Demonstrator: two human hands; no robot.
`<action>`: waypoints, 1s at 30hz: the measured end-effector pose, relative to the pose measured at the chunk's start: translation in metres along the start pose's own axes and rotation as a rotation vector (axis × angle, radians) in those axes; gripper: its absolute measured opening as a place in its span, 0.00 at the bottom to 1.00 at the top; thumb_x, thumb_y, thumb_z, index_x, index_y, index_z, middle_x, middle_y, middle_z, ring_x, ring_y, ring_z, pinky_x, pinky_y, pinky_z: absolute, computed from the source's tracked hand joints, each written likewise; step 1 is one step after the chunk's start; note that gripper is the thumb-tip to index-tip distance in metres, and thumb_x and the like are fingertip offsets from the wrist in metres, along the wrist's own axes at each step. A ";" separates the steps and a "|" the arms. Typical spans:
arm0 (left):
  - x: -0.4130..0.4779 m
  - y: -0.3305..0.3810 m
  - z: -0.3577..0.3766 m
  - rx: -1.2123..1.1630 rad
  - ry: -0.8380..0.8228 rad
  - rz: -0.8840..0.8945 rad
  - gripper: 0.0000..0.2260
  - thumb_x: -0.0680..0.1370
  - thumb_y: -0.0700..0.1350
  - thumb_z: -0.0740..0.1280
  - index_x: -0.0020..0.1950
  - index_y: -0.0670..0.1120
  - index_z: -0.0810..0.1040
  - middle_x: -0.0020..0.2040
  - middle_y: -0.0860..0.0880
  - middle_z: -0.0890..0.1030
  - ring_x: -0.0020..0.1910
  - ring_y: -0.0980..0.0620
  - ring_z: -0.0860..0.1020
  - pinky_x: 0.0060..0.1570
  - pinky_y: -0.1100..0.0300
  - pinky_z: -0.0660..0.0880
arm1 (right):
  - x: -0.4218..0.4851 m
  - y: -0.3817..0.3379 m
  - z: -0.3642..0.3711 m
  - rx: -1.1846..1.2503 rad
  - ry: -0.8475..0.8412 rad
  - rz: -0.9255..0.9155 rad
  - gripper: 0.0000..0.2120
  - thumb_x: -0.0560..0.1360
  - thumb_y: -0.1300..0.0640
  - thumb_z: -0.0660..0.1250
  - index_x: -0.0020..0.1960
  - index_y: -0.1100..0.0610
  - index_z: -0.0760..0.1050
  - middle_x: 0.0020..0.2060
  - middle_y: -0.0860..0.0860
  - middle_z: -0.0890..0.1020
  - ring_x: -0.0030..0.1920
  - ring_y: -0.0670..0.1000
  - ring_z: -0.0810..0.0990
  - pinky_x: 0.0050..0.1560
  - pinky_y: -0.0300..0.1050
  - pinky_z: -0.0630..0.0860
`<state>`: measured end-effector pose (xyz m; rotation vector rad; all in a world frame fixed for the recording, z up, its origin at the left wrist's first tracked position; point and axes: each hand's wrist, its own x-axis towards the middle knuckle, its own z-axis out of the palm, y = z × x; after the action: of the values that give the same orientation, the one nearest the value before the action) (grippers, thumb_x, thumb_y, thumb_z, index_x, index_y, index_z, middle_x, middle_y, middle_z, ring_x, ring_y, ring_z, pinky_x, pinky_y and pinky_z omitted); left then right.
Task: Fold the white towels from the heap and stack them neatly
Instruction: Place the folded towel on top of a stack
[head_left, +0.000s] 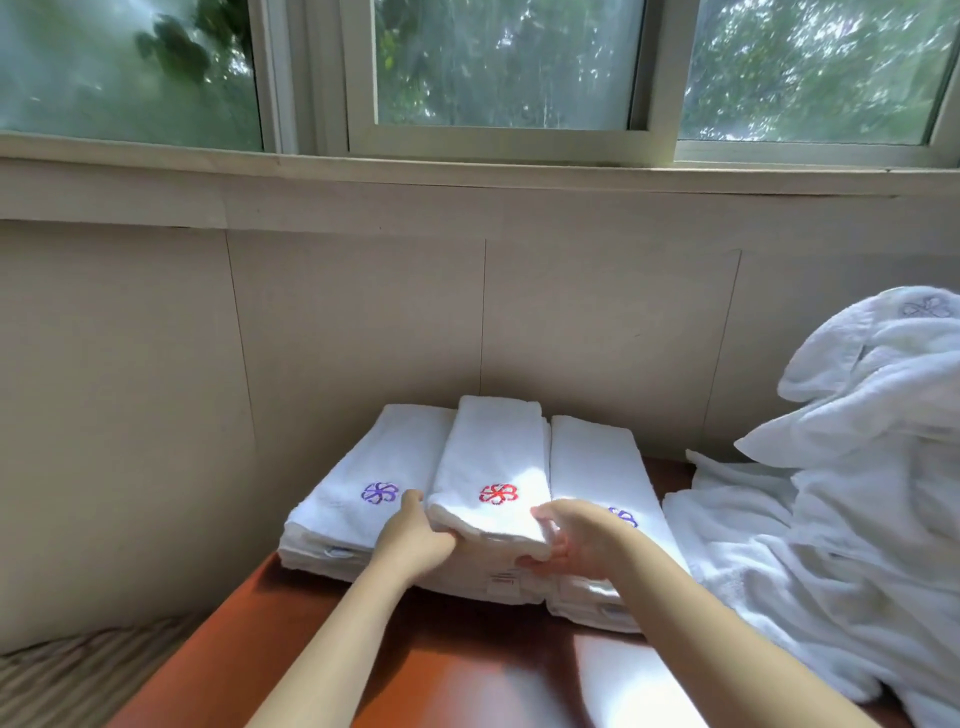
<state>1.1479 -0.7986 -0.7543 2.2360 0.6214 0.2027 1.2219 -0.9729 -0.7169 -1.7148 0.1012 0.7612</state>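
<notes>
A folded white towel with a red flower emblem (493, 462) lies on top of the middle stack. My left hand (415, 535) grips its near left corner, and my right hand (576, 540) holds its near right corner, fingers curled under the edge. To its left sits a stack topped by a towel with a purple emblem (379, 467). On the right is another folded stack (602, 467), its purple emblem partly hidden by my right hand. The heap of unfolded white towels (852, 493) rises at the right.
The stacks stand on a reddish-brown wooden table (457, 675) pushed against a beige panelled wall (363, 322) under a window. A striped cushion or mattress (67, 675) lies at the lower left, beside the table.
</notes>
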 end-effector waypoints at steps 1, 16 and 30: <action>-0.002 0.003 0.002 0.064 -0.003 -0.007 0.21 0.77 0.48 0.61 0.68 0.44 0.62 0.61 0.45 0.76 0.58 0.44 0.76 0.50 0.56 0.74 | 0.001 -0.004 0.002 -0.100 0.056 -0.018 0.01 0.76 0.70 0.59 0.47 0.67 0.68 0.34 0.60 0.73 0.33 0.60 0.81 0.40 0.55 0.82; 0.004 0.002 -0.011 -0.482 0.032 -0.160 0.18 0.82 0.52 0.53 0.64 0.42 0.71 0.58 0.44 0.75 0.58 0.42 0.75 0.59 0.45 0.75 | 0.014 0.005 -0.004 -0.028 0.075 -0.104 0.11 0.73 0.64 0.66 0.55 0.65 0.73 0.38 0.56 0.68 0.29 0.51 0.68 0.27 0.42 0.72; 0.005 0.006 -0.015 -0.534 -0.194 -0.260 0.15 0.79 0.44 0.65 0.62 0.38 0.70 0.52 0.39 0.80 0.38 0.45 0.81 0.37 0.55 0.79 | 0.012 -0.003 0.005 -0.203 0.146 -0.071 0.02 0.70 0.68 0.64 0.41 0.67 0.71 0.31 0.56 0.70 0.25 0.53 0.73 0.26 0.41 0.77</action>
<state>1.1493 -0.7898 -0.7400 1.6231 0.6547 0.0128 1.2307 -0.9636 -0.7218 -1.9564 0.0647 0.6094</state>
